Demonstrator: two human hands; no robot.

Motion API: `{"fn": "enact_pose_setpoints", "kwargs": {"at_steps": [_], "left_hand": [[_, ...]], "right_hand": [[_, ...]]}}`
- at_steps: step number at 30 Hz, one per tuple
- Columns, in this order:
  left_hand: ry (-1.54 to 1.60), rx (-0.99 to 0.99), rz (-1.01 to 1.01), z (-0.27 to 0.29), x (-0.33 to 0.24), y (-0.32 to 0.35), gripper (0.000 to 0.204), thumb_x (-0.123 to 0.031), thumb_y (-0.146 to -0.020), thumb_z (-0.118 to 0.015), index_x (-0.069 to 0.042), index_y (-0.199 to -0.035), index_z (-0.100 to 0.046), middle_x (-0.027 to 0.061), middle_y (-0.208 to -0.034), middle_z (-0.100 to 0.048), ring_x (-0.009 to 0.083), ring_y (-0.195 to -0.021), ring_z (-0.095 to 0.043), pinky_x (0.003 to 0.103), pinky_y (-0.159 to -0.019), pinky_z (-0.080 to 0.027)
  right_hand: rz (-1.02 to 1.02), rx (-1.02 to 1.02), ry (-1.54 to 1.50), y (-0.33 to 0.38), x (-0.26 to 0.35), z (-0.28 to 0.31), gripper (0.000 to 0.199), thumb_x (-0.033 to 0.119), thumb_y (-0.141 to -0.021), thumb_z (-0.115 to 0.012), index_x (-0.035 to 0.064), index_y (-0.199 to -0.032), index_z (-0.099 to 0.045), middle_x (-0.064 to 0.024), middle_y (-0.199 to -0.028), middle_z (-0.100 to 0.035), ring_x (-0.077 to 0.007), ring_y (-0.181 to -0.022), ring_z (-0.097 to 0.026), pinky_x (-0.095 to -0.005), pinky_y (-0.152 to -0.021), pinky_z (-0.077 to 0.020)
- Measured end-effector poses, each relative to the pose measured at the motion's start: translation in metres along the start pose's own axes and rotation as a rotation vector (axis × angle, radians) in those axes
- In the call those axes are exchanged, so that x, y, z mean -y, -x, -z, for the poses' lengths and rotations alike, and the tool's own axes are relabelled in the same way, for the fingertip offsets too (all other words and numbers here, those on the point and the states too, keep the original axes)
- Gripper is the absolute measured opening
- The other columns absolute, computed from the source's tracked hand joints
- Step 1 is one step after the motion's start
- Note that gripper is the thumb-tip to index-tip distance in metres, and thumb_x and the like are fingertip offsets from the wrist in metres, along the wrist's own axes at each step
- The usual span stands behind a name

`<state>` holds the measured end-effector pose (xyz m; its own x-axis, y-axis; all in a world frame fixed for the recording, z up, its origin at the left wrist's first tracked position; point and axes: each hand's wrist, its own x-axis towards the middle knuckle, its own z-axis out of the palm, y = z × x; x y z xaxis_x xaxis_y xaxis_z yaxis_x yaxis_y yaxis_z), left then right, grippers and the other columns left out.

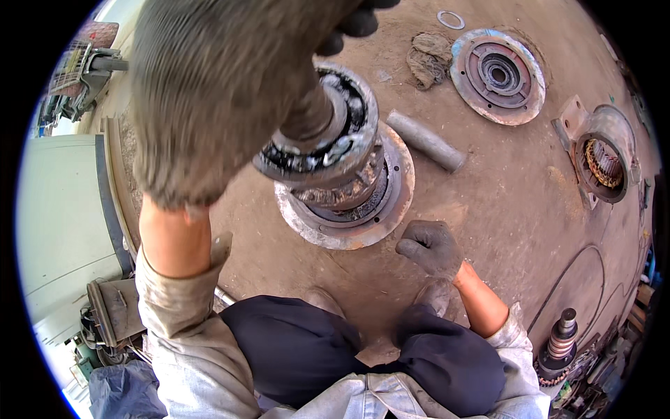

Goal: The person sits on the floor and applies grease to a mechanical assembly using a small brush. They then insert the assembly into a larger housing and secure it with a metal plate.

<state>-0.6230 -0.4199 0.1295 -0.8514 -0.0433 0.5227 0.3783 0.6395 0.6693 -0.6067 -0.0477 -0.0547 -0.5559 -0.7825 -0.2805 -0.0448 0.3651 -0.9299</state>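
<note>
My left hand, in a dark grey work glove, looms close and blurred at the upper left. It is closed round the upper part of a metal shaft, whose top end it hides. Below the glove a ball bearing with dark, shiny grease in its ring sits on the shaft. The shaft assembly stands tilted over a round flanged end cover on the ground. My right hand, gloved alike, hovers near my right knee, apart from the cover. Its fingers are curled into a fist with nothing visible in them.
A metal tube lies right of the flanged cover. Farther off are a rag, a flat ring, another end cover and a motor housing with copper windings. A rotor stands at lower right near a cable.
</note>
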Motion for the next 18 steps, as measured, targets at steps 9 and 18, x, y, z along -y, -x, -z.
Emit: {"fn": "enact_pose_setpoints", "kwargs": {"at_steps": [9,18], "left_hand": [[0.221,-0.087,0.110,-0.010,-0.088,-0.013,0.035,-0.025,-0.106,-0.057,0.003,-0.088,-0.068,0.0149,-0.081,-0.070,0.0284,-0.072,-0.070,0.040,-0.069,-0.057],[0.120,-0.060,0.108,0.024,-0.117,-0.074,0.018,-0.009,-0.076,-0.080,-0.003,-0.093,-0.074,0.0131,-0.083,-0.071,0.0309,-0.072,-0.071,0.038,-0.064,-0.057]], "right_hand": [[-0.608,-0.270,-0.468,-0.006,0.091,0.083,0.039,0.036,-0.105,-0.062,0.0019,-0.089,-0.070,-0.0016,-0.079,-0.065,-0.0075,-0.071,-0.056,-0.0258,-0.064,-0.0468],[-0.787,-0.540,-0.787,-0.021,0.254,0.085,0.028,0.031,-0.104,-0.065,0.0038,-0.108,-0.070,-0.0015,-0.092,-0.067,-0.0082,-0.073,-0.057,-0.0246,-0.064,-0.0458]]}}
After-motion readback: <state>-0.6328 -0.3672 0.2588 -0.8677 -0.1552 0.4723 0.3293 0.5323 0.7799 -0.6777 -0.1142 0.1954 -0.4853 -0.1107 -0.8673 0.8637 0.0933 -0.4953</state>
